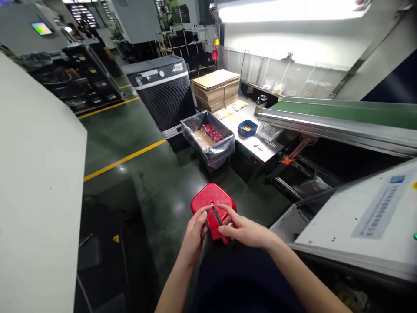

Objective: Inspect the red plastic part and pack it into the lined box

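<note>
Both hands are close together at the lower middle of the head view, around a small red part with dark strips along its sides [214, 228]. My left hand [195, 234] has its fingers closed on the part's left side. From the right, my right hand [239, 228] pinches the other side, thumb and fingers by the dark strip. The index fingertips nearly meet at the part's far end. Directly behind it is a red, rounded-square surface with a small central hole, like a stool seat [208, 193]. My fingers hide some of the part, so its exact kind is unclear.
Ahead stands a plastic-lined bin [223, 152] with red pieces inside. A metal table [243, 115] carries a blue tray [247, 134] of small pieces and stacked cardboard [215, 93]. A green conveyor [342, 115] and white machine housing [365, 217] border the right; a white panel [35, 195], the left.
</note>
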Demonstrator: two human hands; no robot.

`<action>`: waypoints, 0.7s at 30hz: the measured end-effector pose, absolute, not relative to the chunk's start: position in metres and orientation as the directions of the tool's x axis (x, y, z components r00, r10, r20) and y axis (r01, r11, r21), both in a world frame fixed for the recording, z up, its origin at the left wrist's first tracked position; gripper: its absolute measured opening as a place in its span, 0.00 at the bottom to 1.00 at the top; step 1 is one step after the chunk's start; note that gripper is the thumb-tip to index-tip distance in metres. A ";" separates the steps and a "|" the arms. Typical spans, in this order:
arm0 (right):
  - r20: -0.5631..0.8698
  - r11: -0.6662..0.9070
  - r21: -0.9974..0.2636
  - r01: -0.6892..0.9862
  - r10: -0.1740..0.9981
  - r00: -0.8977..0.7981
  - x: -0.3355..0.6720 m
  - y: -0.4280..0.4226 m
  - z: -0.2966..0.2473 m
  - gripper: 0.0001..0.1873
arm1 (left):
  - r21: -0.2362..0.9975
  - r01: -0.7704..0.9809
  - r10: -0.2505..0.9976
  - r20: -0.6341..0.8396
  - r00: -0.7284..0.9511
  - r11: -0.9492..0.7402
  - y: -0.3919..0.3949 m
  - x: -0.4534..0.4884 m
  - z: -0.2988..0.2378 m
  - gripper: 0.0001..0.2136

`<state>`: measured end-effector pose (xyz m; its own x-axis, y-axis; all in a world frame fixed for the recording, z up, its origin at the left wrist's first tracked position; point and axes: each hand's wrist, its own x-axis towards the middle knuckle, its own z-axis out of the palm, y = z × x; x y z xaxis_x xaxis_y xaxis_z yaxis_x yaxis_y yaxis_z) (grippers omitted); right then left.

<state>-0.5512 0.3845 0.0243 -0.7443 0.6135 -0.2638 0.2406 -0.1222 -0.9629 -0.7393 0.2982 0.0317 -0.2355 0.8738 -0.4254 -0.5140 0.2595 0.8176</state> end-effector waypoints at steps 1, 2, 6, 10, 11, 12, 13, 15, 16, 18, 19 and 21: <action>-0.277 -0.127 -0.960 0.250 0.566 -0.776 -0.557 0.403 0.027 0.46 | 0.831 -0.488 0.878 -0.418 -0.232 0.266 0.313 -0.746 0.035 0.22; -0.299 -0.143 -0.954 0.263 0.503 -0.811 -0.564 0.421 0.030 0.50 | 0.842 -0.466 0.879 -0.415 -0.237 0.272 0.327 -0.751 0.039 0.22; -0.217 -0.061 -0.974 0.217 0.511 -0.832 -0.594 0.482 0.038 0.50 | 0.784 -0.550 0.795 -0.516 -0.319 0.288 0.388 -0.757 0.043 0.21; -0.141 -0.076 -0.989 0.124 0.708 -0.692 -0.629 0.531 0.034 0.25 | 0.602 -0.765 0.683 -0.659 -0.314 0.230 0.461 -0.745 0.031 0.20; -0.142 -0.108 -0.990 0.092 0.745 -0.651 -0.634 0.546 0.031 0.21 | 0.595 -0.777 0.681 -0.657 -0.322 0.206 0.482 -0.741 0.027 0.20; -0.144 -0.134 -0.989 0.063 0.772 -0.619 -0.637 0.565 0.026 0.19 | 0.606 -0.772 0.682 -0.647 -0.340 0.190 0.504 -0.737 0.023 0.20; -0.147 -0.153 -0.987 0.041 0.786 -0.601 -0.638 0.586 0.021 0.18 | 0.635 -0.750 0.682 -0.632 -0.368 0.184 0.528 -0.732 0.018 0.21; -0.165 -0.201 -0.980 0.004 0.789 -0.592 -0.632 0.641 0.010 0.16 | 0.727 -0.659 0.677 -0.585 -0.445 0.195 0.580 -0.723 0.011 0.21; -0.186 -0.236 -0.972 -0.008 0.786 -0.590 -0.627 0.673 0.005 0.17 | 0.778 -0.592 0.679 -0.552 -0.484 0.210 0.608 -0.717 0.007 0.20; -0.266 -0.342 -0.940 -0.019 0.764 -0.588 -0.614 0.740 -0.004 0.20 | 0.855 -0.460 0.710 -0.478 -0.517 0.241 0.666 -0.704 0.004 0.18; -0.321 -0.415 -0.909 -0.024 0.738 -0.594 -0.606 0.773 -0.008 0.23 | 0.876 -0.410 0.733 -0.450 -0.510 0.253 0.696 -0.697 0.004 0.17; -0.432 -0.575 -0.816 -0.052 0.667 -0.607 -0.586 0.833 -0.012 0.28 | 0.893 -0.352 0.770 -0.428 -0.474 0.279 0.752 -0.682 0.008 0.18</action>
<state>-0.5864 0.8332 -0.0116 -0.6068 0.6673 -0.4318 -0.0519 -0.5754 -0.8162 -0.6815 0.7516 0.0081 -0.4742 0.7696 -0.4276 -0.3523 0.2793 0.8932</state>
